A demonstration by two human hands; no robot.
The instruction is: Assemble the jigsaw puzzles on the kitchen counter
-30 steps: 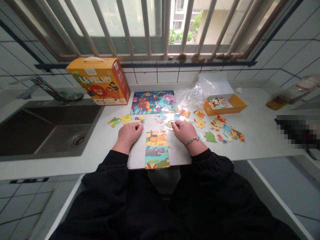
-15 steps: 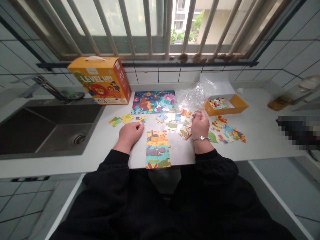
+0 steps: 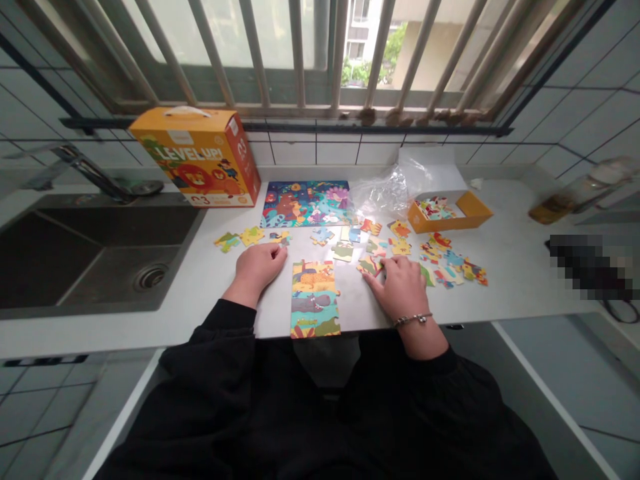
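Note:
A partly joined puzzle strip [image 3: 315,300] with animals lies at the counter's front edge between my hands. My left hand [image 3: 259,264] rests on the counter left of it as a loose fist, fingers curled, nothing visible in it. Just beyond its knuckles lies a loose piece [image 3: 280,237]. My right hand [image 3: 404,288] lies right of the strip, its fingertips closed on a colourful puzzle piece [image 3: 369,265] on the counter. Several loose pieces [image 3: 450,263] are scattered to the right.
A finished blue puzzle [image 3: 306,203] lies farther back. An orange puzzle box [image 3: 197,157] stands at the back left, and a small orange tray [image 3: 476,212] with pieces and a clear plastic bag [image 3: 383,190] at the back right. A sink [image 3: 90,253] is on the left.
My right hand moved from the pieces by the strip up toward the tray, then came back toward me onto a piece right of the strip. My left hand stayed put.

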